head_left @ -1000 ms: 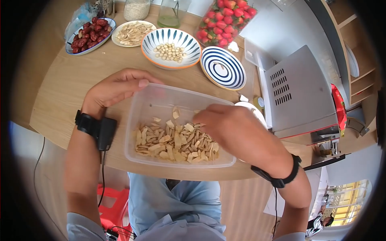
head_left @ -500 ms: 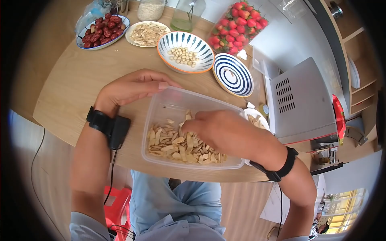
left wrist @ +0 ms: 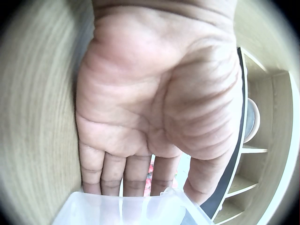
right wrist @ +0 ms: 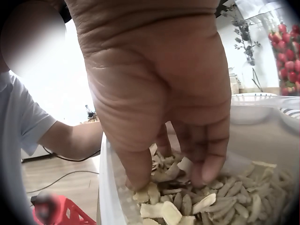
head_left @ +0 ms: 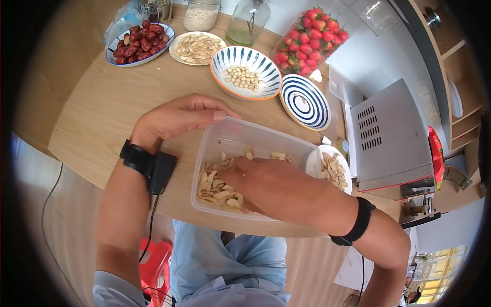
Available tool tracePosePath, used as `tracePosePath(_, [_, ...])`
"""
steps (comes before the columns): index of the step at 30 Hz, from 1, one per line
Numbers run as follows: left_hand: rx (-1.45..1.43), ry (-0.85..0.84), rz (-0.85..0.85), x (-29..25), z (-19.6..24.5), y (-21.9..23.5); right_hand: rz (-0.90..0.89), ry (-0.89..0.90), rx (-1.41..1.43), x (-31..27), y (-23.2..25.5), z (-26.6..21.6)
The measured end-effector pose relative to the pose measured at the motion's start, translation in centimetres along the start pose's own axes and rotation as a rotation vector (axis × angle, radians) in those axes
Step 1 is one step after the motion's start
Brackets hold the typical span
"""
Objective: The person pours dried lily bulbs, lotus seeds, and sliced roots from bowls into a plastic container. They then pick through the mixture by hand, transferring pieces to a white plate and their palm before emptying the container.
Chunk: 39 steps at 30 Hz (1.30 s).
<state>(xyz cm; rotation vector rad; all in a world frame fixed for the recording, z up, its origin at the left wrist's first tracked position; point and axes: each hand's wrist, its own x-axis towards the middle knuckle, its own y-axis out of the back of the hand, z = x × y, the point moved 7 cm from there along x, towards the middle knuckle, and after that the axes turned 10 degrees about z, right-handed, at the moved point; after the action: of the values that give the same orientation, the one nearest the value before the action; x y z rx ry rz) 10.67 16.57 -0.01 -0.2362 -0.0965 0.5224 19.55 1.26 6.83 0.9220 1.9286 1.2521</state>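
Observation:
A clear plastic container holds a heap of pale dried slices and pieces near the table's front edge. At the container's far left corner, my left hand holds the rim, thumb on top and fingers along the outer wall. The left wrist view shows the palm with the fingertips hidden behind the translucent container wall. My right hand reaches down into the slices. In the right wrist view its thumb and fingers stand apart, tips among the slices, with some pieces between them.
Behind the container stand a bowl of round pale seeds, a blue-ringed plate, a dish of red dates and a plate of dried slices. Strawberries stand behind. Another plate of slices and a grey appliance are at right.
The right hand has moved leftward and deeper into the slices in the container. The left hand stays at the corner. The whole scene has shifted right and down in view, uncovering the right-hand plate.

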Motion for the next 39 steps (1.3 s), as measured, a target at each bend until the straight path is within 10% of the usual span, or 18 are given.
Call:
tracePosePath(19, [0.002,-0.006,-0.028,0.1,-0.1,-0.1,0.048,0.106,0.281,1.7,0.4,2.6])
tracePosePath(28, [0.021,-0.024,-0.021,0.1,-0.2,0.0,0.029,-0.086,0.340,-0.3,3.3,3.7])
tracePosePath(33, [0.015,-0.034,-0.015,0.2,-0.3,0.1,0.313,-0.174,0.356,-6.8,8.4,3.7])
tracePosePath(39, [0.031,-0.036,0.003,0.3,-0.7,0.3,0.539,-0.639,0.461,-18.4,8.6,10.8])
